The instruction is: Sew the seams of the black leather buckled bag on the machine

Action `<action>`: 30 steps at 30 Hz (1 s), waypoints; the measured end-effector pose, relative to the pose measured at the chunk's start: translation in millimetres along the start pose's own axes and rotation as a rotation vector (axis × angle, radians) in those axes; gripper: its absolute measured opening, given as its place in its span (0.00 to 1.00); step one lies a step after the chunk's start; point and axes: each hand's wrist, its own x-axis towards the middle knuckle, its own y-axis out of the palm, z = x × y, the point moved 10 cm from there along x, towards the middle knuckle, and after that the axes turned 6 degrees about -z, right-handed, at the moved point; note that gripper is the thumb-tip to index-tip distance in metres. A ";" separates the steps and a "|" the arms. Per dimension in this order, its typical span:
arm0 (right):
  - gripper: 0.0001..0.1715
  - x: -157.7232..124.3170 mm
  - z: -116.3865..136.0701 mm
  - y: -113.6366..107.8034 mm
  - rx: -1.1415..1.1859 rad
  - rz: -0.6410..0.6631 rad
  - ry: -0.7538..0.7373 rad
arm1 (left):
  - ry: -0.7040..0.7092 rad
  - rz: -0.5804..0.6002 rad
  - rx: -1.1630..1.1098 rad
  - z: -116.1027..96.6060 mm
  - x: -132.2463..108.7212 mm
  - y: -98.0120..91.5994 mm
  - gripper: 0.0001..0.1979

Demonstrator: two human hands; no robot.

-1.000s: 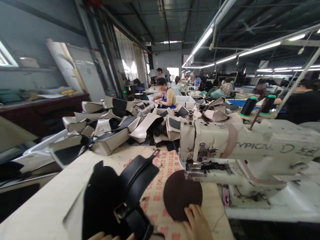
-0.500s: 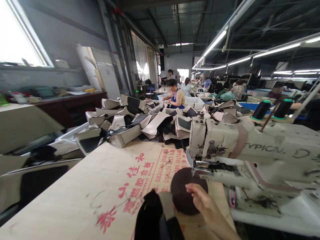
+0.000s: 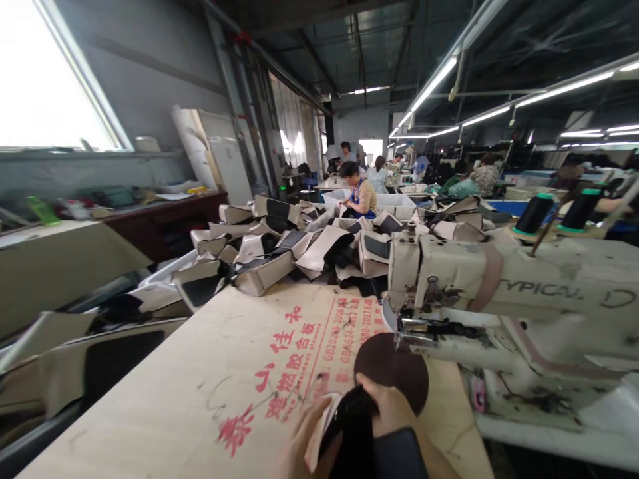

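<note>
Low in the view, both my hands grip a black and beige sewn piece [image 3: 352, 426] above the plywood board. My left hand [image 3: 304, 436] holds its pale edge, fingers curled round the side. On the other side, my right hand [image 3: 392, 407] has its thumb and fingers closed on the black top. A dark brown round disc [image 3: 387, 362] lies flat on the board, just beyond my right hand. To the right stands a cream sewing machine [image 3: 504, 279], its needle area close to the disc's far edge.
The plywood board [image 3: 184, 392] carries red printed characters. A heap of beige and black sewn pieces [image 3: 274, 266] lies behind it, with more at the left. Black thread spools [image 3: 534, 216] stand behind the machine. A co-worker [image 3: 362, 193] in a blue apron sits beyond the heap.
My right hand has moved from over the brown disc to the sewn piece and closed on it. My left hand has come into sight on the piece's pale edge. The view has shifted slightly.
</note>
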 end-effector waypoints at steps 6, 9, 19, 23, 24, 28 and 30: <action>0.36 -41.3 -29.3 -70.0 0.025 -0.138 -0.166 | 0.353 0.377 -0.206 -101.9 56.3 52.3 0.24; 0.24 -43.4 -44.4 -87.0 -0.032 -0.160 -0.153 | 0.403 0.410 -0.204 -118.8 63.7 66.0 0.20; 0.23 -64.4 -13.2 -76.5 -0.330 -0.045 -0.576 | 0.726 0.600 -0.292 -146.3 47.9 69.5 0.18; 0.21 -77.8 -5.2 -66.8 -0.443 0.049 -0.709 | 0.777 0.730 -0.375 -159.3 42.8 72.1 0.16; 0.21 -79.7 -5.4 -64.9 -0.469 0.077 -0.719 | 0.759 0.742 -0.377 -159.8 43.6 72.8 0.16; 0.21 -81.7 -7.4 -70.0 -0.517 0.060 -0.701 | 0.601 0.812 -0.367 -154.3 43.2 76.0 0.13; 0.22 -82.3 -6.9 -75.0 -0.504 0.018 -0.691 | 0.545 0.816 -0.352 -153.1 39.0 77.3 0.14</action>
